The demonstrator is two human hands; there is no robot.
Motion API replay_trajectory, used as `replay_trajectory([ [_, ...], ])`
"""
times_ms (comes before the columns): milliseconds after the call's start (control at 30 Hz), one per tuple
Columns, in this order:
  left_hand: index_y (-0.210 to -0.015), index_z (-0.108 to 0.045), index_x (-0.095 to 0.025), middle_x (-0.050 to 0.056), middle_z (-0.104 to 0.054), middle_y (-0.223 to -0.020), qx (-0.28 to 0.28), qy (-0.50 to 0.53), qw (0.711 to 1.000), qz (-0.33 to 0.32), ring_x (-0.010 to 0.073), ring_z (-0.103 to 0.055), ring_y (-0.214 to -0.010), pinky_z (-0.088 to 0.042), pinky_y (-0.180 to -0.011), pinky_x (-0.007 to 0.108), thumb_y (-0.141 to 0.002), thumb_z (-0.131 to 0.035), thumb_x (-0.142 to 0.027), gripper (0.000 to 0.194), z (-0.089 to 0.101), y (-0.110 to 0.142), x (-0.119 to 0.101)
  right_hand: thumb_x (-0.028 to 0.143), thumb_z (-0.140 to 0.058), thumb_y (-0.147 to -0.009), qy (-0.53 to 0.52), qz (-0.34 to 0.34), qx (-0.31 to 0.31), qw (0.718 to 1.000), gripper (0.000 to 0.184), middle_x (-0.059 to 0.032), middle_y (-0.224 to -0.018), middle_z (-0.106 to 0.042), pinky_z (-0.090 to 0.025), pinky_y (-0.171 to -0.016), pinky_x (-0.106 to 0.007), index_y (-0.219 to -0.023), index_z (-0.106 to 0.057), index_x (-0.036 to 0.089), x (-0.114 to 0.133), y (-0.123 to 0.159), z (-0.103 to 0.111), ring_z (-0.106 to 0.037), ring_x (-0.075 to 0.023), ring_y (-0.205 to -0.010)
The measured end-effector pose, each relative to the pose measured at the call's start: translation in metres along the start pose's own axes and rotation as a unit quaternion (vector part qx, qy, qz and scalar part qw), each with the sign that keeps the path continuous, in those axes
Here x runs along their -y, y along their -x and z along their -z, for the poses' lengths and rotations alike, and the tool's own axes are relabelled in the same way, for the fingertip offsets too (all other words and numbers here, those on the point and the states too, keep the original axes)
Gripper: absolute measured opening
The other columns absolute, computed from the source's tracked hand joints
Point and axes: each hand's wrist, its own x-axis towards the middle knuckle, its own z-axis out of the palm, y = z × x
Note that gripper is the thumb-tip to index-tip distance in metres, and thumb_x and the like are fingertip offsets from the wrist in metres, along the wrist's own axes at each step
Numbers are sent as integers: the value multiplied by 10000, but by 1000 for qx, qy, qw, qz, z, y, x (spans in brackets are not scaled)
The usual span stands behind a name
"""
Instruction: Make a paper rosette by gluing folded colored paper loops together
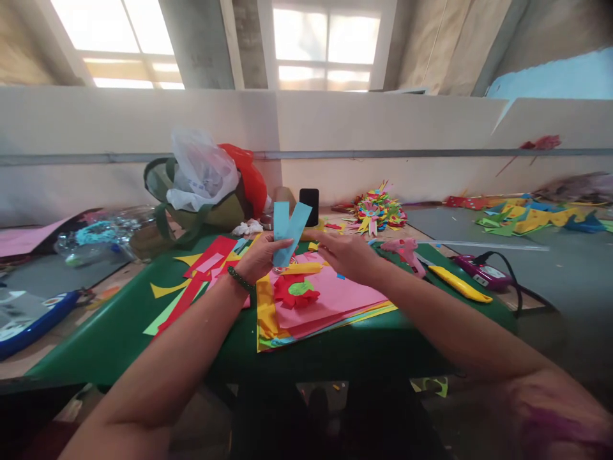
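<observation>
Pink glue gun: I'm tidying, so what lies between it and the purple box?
In the head view, a yellow-handled tool lies between the pink glue gun and the purple box.

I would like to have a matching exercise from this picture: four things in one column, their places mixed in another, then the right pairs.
Column one
1. Flat, light-blue strips in a V
2. Red flower shape with light-green centre
3. Pink glue gun
4. Black rectangular phone

Column two
A. beside the long yellow-handled cutter
B. upright near the pale wall
C. pinched in the left hand
D. lying on flat pink sheets

Pairs: 1-C, 2-D, 3-A, 4-B
</observation>
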Motion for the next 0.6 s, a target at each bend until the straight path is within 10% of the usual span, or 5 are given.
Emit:
replay_trajectory([
  [233,-748,-700,-111,33,-709,-643,16,-15,999,25,117,-643,-542,-530,-536,202,-767,-784,-208,130,3,0,-2,40,-465,-744,-285,-97,-96,949,515,-92,-1022,-764,-542,-812,-315,-1185,-721,117,-5,-42,-42,-704,-196,-877],
  [400,-845,-707,-103,81,-752,-772,-53,9,998,35,155,-710,-660,-579,-605,232,-908,-598,-177,146,13,-1,-19,21,-441,-693,-259,-163,-142,941,598,-95,-1079,-763,-547,-875,-339,-1223,-702,114,-36,-37,-38,-714,-211,-953],
  [600,-988,-685,-75,132,-754,-852,-191,63,980,-10,171,-730,-762,-581,-751,259,-939,-474,-163,234,40,-10,-35,157,-567,-825,26,-223,78,971,398,-181,-1108,-748,-519,-950,-400,-1188,-727,142,-41,-30,-34,-683,-314,-1097],
])
